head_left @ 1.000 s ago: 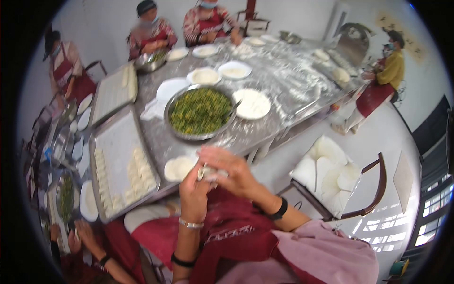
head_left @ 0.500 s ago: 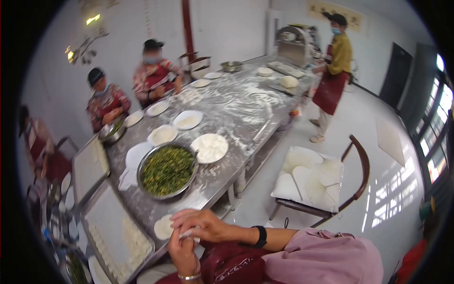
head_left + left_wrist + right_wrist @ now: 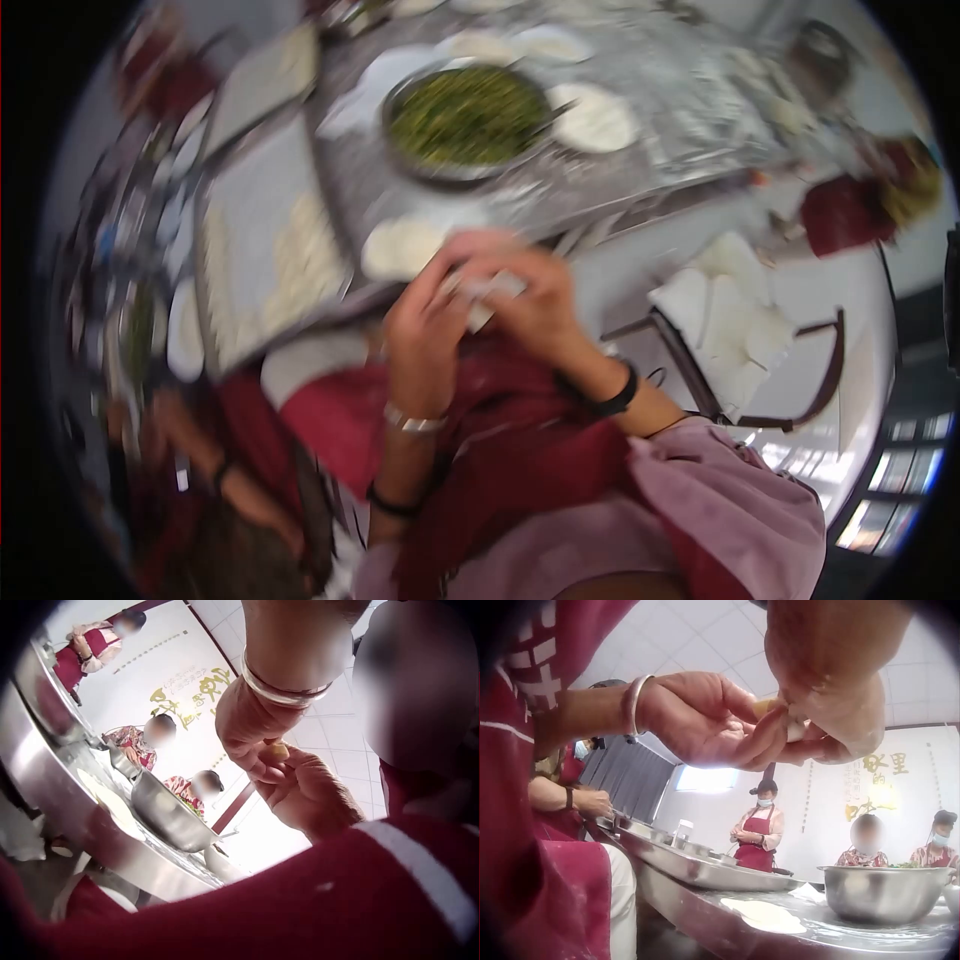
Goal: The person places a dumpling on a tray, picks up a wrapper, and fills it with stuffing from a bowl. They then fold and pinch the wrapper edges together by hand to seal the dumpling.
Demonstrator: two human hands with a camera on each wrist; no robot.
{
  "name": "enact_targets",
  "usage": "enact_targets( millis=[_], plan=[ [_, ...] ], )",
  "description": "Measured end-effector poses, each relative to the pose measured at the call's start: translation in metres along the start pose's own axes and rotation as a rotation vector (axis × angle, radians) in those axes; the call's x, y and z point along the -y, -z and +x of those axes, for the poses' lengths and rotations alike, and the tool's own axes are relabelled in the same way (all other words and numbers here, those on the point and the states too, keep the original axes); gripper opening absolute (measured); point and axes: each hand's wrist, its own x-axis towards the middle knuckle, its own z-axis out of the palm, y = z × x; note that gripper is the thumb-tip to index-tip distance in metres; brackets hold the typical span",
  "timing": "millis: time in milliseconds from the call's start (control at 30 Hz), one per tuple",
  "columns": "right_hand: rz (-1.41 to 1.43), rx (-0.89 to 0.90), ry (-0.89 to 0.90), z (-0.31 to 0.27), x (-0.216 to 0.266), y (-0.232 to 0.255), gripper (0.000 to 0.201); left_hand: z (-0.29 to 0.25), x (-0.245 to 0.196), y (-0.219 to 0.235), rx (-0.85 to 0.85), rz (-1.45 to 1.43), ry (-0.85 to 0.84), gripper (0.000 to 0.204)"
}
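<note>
Above the lap, at the table's near edge, both hands pinch a small pale dumpling (image 3: 485, 292) between their fingertips. My left hand (image 3: 420, 325), with a silver bracelet, supports it from one side. My right hand (image 3: 535, 300), with a black wristband, closes over it from the other. In the right wrist view, white dough (image 3: 796, 732) shows between the fingers, mostly hidden by them. Beyond the hands lie round dough wrappers (image 3: 400, 248). Further back stands a steel bowl (image 3: 877, 896) of chopped green and yellow filling (image 3: 465, 115), with a utensil handle (image 3: 555, 115) leaning out.
Left of the wrappers, a metal tray (image 3: 250, 185) holds rows of dumplings (image 3: 305, 250). A white round of flour (image 3: 595, 118) sits right of the bowl. A cushioned chair (image 3: 720, 310) stands to the right. Another person's arm (image 3: 215, 455) is at lower left; others stand around.
The head view swung up and right toward the room, then back down to the hands. Both hands keep pinching the dumpling in front of the body throughout.
</note>
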Motion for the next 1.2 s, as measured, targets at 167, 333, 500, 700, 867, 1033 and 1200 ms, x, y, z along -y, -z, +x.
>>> enact_targets(
  millis=[167, 333, 500, 700, 867, 1033, 1200],
  plan=[
    [-0.049, 0.030, 0.160, 0.004, -0.004, -0.019, 0.015, -0.010, 0.009, 0.008, -0.012, -0.140, -0.086, 0.047],
    [-0.078, 0.121, 0.099, 0.007, 0.008, -0.016, 0.026, -0.009, 0.007, 0.018, 0.095, -0.163, -0.030, 0.049],
    [0.001, 0.267, 0.108, 0.017, 0.007, -0.006, 0.030, -0.008, 0.004, 0.013, 0.137, -0.183, 0.031, 0.045],
    [0.114, 0.260, 0.145, 0.019, 0.001, -0.007, 0.018, -0.011, -0.004, 0.007, 0.084, -0.157, -0.003, 0.038],
    [0.187, 0.250, 0.136, 0.016, -0.003, -0.011, 0.014, -0.015, -0.006, 0.003, 0.016, -0.256, 0.021, 0.037],
    [0.241, 0.241, -0.001, 0.013, 0.001, -0.018, 0.022, -0.014, 0.005, 0.010, 0.000, -0.323, 0.016, 0.038],
    [0.247, 0.189, -0.023, 0.010, 0.003, -0.022, 0.026, -0.011, 0.006, 0.007, -0.042, -0.348, -0.023, 0.035]
  ],
)
